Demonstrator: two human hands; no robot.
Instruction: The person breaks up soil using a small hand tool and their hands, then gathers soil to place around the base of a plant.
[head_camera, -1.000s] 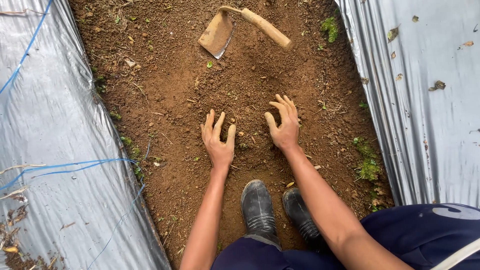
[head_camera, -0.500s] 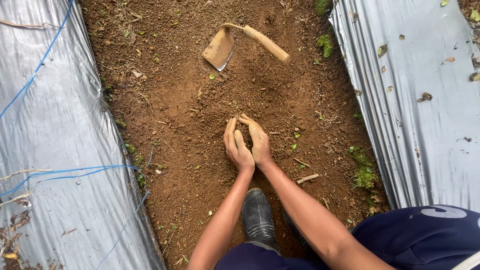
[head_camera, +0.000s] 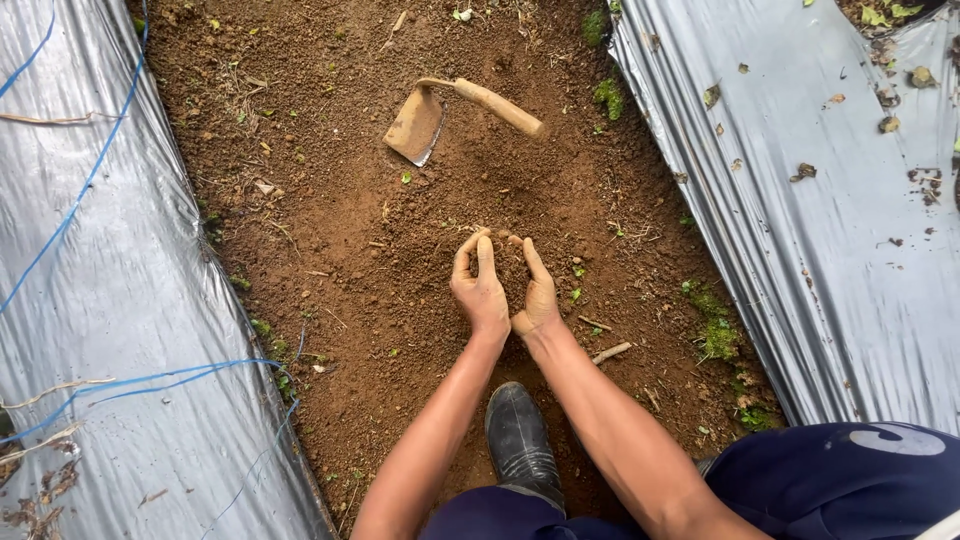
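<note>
Both hands have closed from flat and spread to cupped together, left hand (head_camera: 482, 290) and right hand (head_camera: 535, 292) touching at the heels around loose brown soil (head_camera: 512, 268), mid-strip between silver plastic sheets (head_camera: 810, 210), below the mud-caked short-handled hoe (head_camera: 440, 115).
</note>
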